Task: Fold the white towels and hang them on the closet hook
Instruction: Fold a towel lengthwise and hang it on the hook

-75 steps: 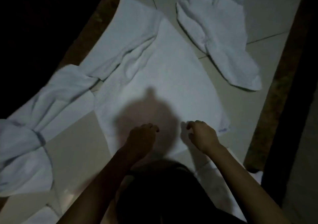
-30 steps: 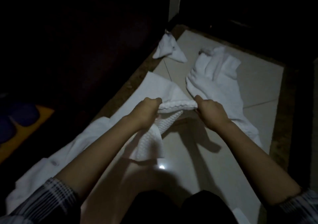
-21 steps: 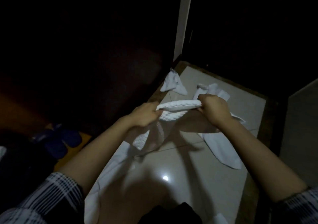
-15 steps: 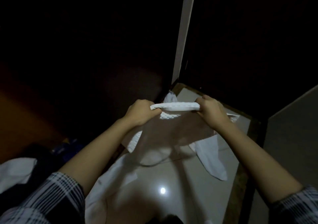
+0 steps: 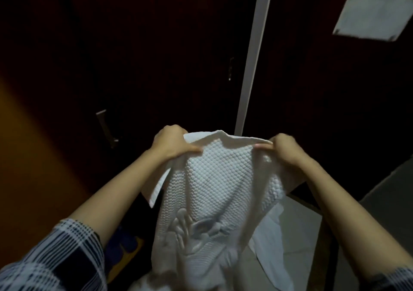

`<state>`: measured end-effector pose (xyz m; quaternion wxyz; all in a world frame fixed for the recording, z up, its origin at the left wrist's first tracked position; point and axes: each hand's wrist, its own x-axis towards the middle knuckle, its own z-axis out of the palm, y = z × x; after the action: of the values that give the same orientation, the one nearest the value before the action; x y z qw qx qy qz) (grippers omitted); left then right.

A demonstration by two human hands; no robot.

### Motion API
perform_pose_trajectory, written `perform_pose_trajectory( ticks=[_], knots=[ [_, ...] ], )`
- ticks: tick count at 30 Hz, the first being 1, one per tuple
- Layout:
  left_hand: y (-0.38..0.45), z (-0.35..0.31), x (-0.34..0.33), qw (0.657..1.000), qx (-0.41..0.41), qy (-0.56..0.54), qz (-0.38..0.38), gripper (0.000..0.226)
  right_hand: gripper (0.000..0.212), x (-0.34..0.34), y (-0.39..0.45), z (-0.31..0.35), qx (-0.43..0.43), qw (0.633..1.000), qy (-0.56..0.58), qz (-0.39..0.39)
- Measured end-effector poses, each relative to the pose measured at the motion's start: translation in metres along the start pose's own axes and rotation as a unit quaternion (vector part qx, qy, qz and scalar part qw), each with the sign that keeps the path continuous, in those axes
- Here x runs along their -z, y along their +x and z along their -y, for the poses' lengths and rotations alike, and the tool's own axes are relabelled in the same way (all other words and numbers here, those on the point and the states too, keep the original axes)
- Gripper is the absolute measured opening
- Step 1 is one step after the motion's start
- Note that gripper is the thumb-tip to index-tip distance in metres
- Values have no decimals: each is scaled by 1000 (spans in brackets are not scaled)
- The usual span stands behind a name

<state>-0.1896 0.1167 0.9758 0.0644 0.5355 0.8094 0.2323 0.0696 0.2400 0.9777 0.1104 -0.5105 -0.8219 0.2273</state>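
Lifted off the floor since before, the white towel point(image 5: 214, 192) hangs bumpy-textured, its top edge pinched by left hand point(image 5: 171, 144) and right hand point(image 5: 288, 148).

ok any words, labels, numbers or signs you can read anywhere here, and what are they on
None can be read.
White waffle-textured towel, held up by the left hand and right hand: a raised woven motif low on it, no letters legible.
Pale rectangular plate on the dark wall, upper right: blurred, no text visible.
Dark closet doors with metal handle: no markings visible.
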Motion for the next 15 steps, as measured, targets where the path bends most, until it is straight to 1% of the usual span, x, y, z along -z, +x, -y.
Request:
perform_pose_trajectory(
  ticks=[2, 3, 4, 6, 7, 8, 10, 12, 13, 15],
  knots=[
    [-3, -2, 11, 998, -28, 43, -25, 45, 49, 4, -12, 21, 11, 990, 133, 35],
    [-6, -4, 13, 996, -41, 66, -33, 43, 49, 5, -17, 33, 16, 982, 183, 47],
    [-9, -8, 14, 993, -56, 93, -42, 40, 50, 6, -23, 45, 21, 975, 213, 58],
    [-13, -18, 12, 983, -83, 156, -56, 34, 48, 6, -31, 67, 31, 968, 239, 76],
    [-15, -24, 12, 978, -84, 184, -53, 36, 45, 5, -34, 75, 31, 960, 265, 88],
    [-16, -28, 12, 975, -77, 204, -46, 39, 43, 5, -36, 81, 21, 943, 315, 108],
    [-18, -32, 18, 979, -48, 198, -6, 49, 42, 4, -40, 87, -20, 889, 438, 135],
    [-18, -31, 26, 990, -27, 114, 78, 56, 43, 6, -42, 87, -66, 845, 518, 112],
    [-18, -28, 31, 989, -31, 61, 128, 55, 44, 8, -42, 87, -85, 825, 551, 93],
    [-19, -20, 37, 976, -57, -20, 209, 40, 44, 13, -43, 86, -114, 796, 593, 48]
  ],
)
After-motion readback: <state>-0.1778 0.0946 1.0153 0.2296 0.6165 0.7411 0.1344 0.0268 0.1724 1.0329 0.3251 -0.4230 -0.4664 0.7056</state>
